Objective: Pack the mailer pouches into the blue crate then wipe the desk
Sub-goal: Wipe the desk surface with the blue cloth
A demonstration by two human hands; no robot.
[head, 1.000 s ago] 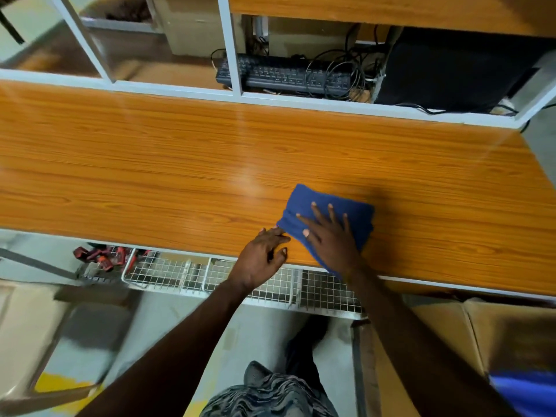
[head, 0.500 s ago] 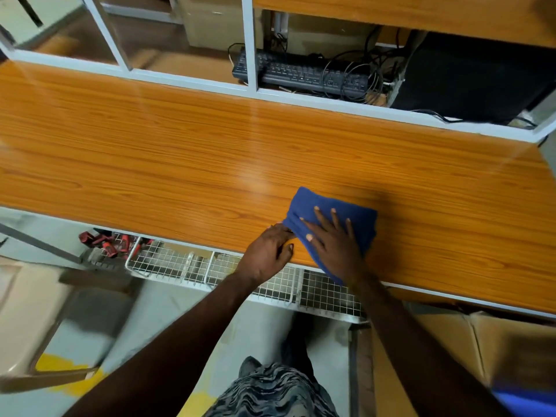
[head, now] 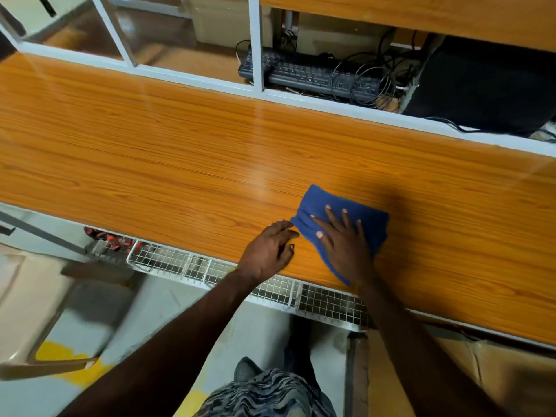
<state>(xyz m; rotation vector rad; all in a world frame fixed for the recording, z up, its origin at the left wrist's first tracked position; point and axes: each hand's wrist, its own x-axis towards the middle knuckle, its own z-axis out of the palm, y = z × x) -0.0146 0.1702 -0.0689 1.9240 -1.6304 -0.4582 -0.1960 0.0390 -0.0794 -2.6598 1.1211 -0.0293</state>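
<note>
The wood-grain surface is seen running from the left edge to the lower right of the frame, glossy, with light streaks across it. No pouches and no blue crate are visible on it; the packing step is judged done and wiping is under way. Behind it, at upper centre, a black keyboard with tangled cables is noted on a shelf. A wire basket is hung below the front edge of the surface, lower centre.

A folded blue cloth lies flat on the surface, right of centre, near the front edge. It is judged soft, light and liable to bunch; the creased left end supports this. It is best held by flat palm pressure over its middle.

The right hand is pressed on the cloth, fingers straight and spread. The left hand rests on the surface just beside the cloth's left end, fingers loosely curled, nothing grasped; whether fingertips touch the cloth cannot be told.
</note>
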